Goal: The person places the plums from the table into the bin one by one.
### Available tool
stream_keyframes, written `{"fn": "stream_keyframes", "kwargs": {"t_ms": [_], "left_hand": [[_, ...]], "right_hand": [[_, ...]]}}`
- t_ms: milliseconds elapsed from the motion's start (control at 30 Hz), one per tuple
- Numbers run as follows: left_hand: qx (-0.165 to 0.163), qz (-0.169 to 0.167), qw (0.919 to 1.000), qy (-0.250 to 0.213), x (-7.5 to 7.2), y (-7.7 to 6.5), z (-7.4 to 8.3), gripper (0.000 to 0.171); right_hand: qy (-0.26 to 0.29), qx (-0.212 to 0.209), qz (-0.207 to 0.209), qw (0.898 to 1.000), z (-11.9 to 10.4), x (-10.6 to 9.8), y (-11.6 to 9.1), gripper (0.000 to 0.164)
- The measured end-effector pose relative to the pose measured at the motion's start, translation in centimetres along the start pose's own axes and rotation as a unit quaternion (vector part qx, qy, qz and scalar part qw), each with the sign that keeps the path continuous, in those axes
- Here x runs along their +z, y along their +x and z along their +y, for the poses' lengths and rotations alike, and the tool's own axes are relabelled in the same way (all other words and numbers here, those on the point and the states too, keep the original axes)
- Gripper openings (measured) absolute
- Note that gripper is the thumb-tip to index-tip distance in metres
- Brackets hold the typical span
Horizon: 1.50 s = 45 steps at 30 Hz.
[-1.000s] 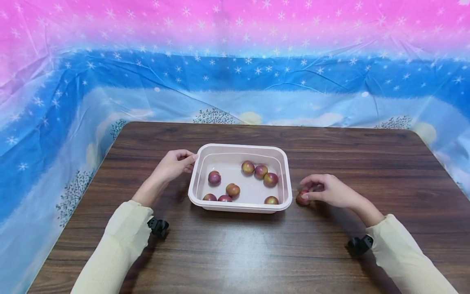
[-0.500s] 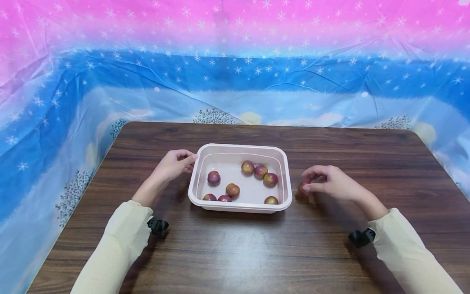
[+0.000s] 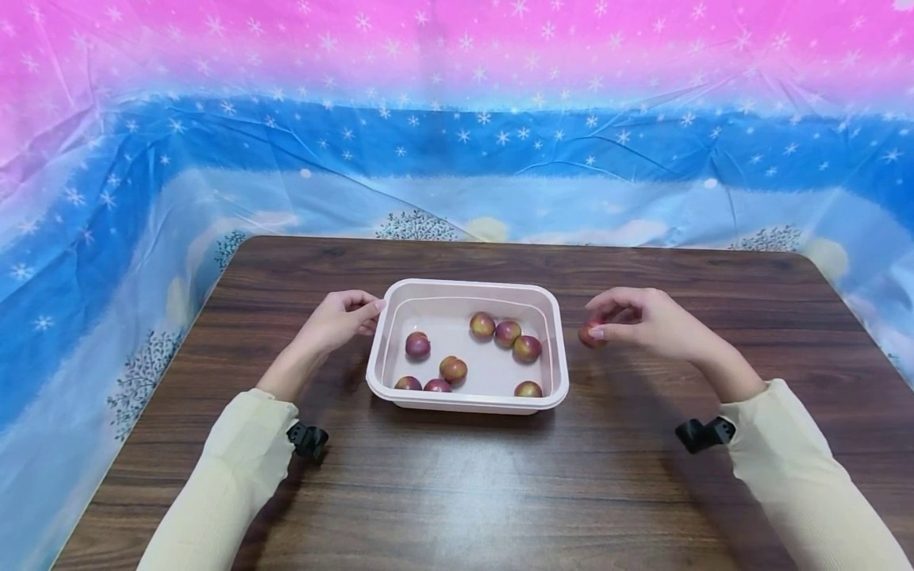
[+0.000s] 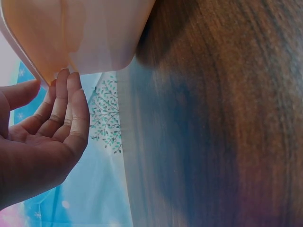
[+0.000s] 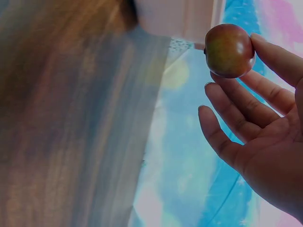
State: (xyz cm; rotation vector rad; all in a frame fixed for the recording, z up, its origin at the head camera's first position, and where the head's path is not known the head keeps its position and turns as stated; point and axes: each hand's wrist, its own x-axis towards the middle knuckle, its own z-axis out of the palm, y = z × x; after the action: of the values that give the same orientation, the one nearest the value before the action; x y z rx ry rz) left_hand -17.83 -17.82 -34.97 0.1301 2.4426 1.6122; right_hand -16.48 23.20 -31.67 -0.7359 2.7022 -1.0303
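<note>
A pale pink plastic tub (image 3: pixel 467 404) stands mid-table with several red and yellow-green plums in it, among them a plum (image 3: pixel 453 369) near its middle. At the tub's left rim, my left hand (image 3: pixel 339 321) holds on with the thumb at the edge and fingers under it; in the left wrist view those fingers (image 4: pixel 60 101) meet the outer wall. To the right of the tub, my right hand (image 3: pixel 653 321) pinches another plum (image 5: pixel 230 51) between thumb and fingertips, raised over the table. The remaining fingers of that hand spread loosely below the plum.
The dark wood-grain table (image 3: pixel 457 492) reaches back to a snowflake-printed cloth (image 3: pixel 457 143) hanging behind and at the sides. Each wrist wears a small black camera, such as the right camera (image 3: pixel 704 434).
My right hand has lifted the plum off the table and moved it away from me, beside the tub's right rim. My left hand and the tub have stayed put.
</note>
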Motion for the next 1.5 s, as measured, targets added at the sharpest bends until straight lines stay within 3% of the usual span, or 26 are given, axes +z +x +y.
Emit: {"fn": "stream_keyframes", "kwargs": {"t_ms": [700, 1000, 1500], "left_hand": [[0.0, 0.003, 1.0, 0.006, 0.0, -0.1, 0.1, 0.029], [-0.001, 0.003, 1.0, 0.009, 0.0, -0.1, 0.1, 0.029], [-0.001, 0.005, 0.9999, 0.01, 0.0, 0.0, 0.0, 0.029]], "right_hand": [[-0.011, -0.027, -0.003, 1.0, -2.7, -1.3, 1.6, 0.029], [-0.006, -0.049, -0.003, 0.999, -3.8, -0.9, 2.4, 0.028], [-0.002, -0.044, -0.032, 0.998, -6.2, 0.6, 4.4, 0.031]]}}
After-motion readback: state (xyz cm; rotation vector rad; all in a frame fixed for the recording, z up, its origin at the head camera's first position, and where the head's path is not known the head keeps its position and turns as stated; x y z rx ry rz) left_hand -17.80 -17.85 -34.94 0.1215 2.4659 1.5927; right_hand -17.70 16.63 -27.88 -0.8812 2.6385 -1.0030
